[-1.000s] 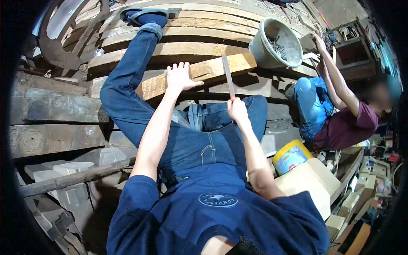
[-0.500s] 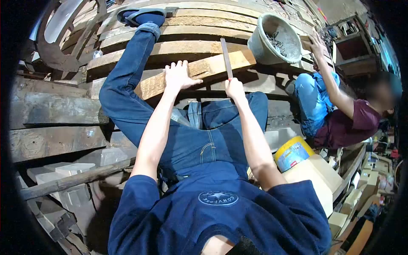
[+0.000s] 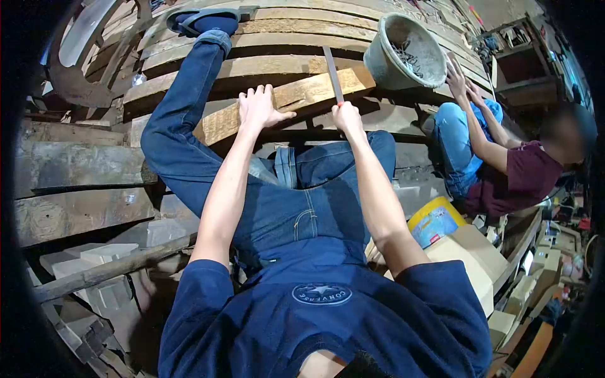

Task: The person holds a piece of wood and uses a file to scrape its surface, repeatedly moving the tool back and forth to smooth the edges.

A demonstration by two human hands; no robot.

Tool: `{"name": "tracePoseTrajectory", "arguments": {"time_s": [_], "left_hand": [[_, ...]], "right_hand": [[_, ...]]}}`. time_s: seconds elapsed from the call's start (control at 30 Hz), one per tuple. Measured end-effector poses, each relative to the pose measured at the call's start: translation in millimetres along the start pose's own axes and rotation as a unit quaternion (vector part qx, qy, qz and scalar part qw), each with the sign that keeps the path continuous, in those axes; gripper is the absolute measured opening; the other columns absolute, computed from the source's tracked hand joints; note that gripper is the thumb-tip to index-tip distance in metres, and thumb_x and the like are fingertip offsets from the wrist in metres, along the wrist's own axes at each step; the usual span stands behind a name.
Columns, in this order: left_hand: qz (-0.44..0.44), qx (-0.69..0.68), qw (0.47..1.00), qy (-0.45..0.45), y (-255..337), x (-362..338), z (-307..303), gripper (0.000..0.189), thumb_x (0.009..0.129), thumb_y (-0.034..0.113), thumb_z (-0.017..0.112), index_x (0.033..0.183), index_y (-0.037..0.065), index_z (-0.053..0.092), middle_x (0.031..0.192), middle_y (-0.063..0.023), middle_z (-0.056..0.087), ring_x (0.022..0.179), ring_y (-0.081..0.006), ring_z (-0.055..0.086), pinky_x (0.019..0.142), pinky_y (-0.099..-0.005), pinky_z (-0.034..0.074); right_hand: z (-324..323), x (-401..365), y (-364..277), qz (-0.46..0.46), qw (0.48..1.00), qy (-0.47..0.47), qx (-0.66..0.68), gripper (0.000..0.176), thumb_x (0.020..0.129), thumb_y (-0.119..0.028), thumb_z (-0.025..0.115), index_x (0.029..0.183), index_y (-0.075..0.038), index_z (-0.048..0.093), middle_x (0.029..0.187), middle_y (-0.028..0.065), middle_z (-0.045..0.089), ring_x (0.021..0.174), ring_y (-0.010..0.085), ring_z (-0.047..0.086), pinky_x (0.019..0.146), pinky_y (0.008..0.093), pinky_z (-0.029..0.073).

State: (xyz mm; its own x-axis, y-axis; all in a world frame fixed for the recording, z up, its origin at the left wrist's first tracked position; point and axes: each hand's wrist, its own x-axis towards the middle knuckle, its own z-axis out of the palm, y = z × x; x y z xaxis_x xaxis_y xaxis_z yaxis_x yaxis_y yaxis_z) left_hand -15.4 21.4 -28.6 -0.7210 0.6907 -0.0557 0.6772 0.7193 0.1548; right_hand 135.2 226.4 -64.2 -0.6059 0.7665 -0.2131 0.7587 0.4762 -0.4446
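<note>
A long squared wooden block (image 3: 297, 94) lies at a slant in front of me, its right end pale and smooth and its left part rougher. My left hand (image 3: 257, 108) rests on the block's left half, fingers spread and thumb stuck out to the right. Wrapped round the red handle of a flat metal file (image 3: 333, 77), my right hand (image 3: 347, 118) is just on the near side of the block. The file's long blade crosses over the block near its right end and points away from me.
A grey bucket (image 3: 377, 58) with small dark metal pieces stands beyond the block's right end. Another person (image 3: 513, 170) sits to the right, hands raised. A yellow-rimmed tub (image 3: 435, 222) is by my right elbow. Wooden slats (image 3: 283, 28) spread ahead; a pole (image 3: 113, 268) lies left.
The file and my right hand have slid slightly forward across the block. My left hand stays on the wood. The other person's raised arm has come down, hands now close together.
</note>
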Motion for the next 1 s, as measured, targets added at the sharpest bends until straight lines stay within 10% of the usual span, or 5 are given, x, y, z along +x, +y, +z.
{"name": "tracePoseTrajectory", "arguments": {"time_s": [0.33, 0.53, 0.77, 1.0], "left_hand": [[0.004, 0.006, 1.000, 0.022, -2.0, -1.1, 7.1, 0.108, 0.060, 0.081, 0.074, 0.133, 0.004, 0.057, 0.128, -0.0155, 0.062, 0.118, -0.0331, 0.056, 0.101, -0.0495, 0.039], [0.002, 0.009, 1.000, 0.016, -0.6, -2.0, 3.0, 0.107, 0.062, 0.082, 0.072, 0.133, 0.004, 0.058, 0.130, -0.0149, 0.061, 0.118, -0.0322, 0.056, 0.098, -0.0481, 0.040], [-0.002, 0.003, 1.000, -0.010, 1.3, -2.6, -5.5, 0.106, 0.063, 0.081, 0.072, 0.135, 0.005, 0.056, 0.130, -0.0148, 0.061, 0.122, -0.0326, 0.054, 0.102, -0.0500, 0.038], [-0.003, -0.014, 1.000, -0.024, -1.4, -2.7, -3.1, 0.111, 0.062, 0.083, 0.071, 0.138, 0.005, 0.054, 0.133, -0.0156, 0.058, 0.124, -0.0336, 0.053, 0.104, -0.0511, 0.036]], "right_hand": [[6.6, -93.8, 46.6, 0.019, 0.999, 0.042, -0.012, 0.034, 0.095, -0.035, 0.057, 0.100, -0.003, 0.069, 0.102, 0.0277, 0.071, 0.100, 0.0448, 0.069, 0.092, 0.0524, 0.054], [16.5, -21.7, 37.3, -0.052, 0.996, 0.065, -0.040, 0.036, 0.095, -0.036, 0.056, 0.103, -0.003, 0.070, 0.095, 0.0264, 0.072, 0.094, 0.0419, 0.071, 0.086, 0.0501, 0.058], [-17.5, -2.9, 29.6, 0.020, 0.980, -0.079, 0.180, 0.038, 0.091, -0.028, 0.064, 0.111, 0.004, 0.065, 0.075, 0.0192, 0.071, 0.057, 0.0241, 0.071, 0.052, 0.0385, 0.058], [-46.5, -17.2, 45.9, -0.067, 0.964, -0.013, 0.258, 0.023, 0.087, -0.010, 0.072, 0.095, 0.006, 0.058, 0.068, 0.0132, 0.066, 0.047, 0.0173, 0.064, 0.041, 0.0311, 0.049]]}}
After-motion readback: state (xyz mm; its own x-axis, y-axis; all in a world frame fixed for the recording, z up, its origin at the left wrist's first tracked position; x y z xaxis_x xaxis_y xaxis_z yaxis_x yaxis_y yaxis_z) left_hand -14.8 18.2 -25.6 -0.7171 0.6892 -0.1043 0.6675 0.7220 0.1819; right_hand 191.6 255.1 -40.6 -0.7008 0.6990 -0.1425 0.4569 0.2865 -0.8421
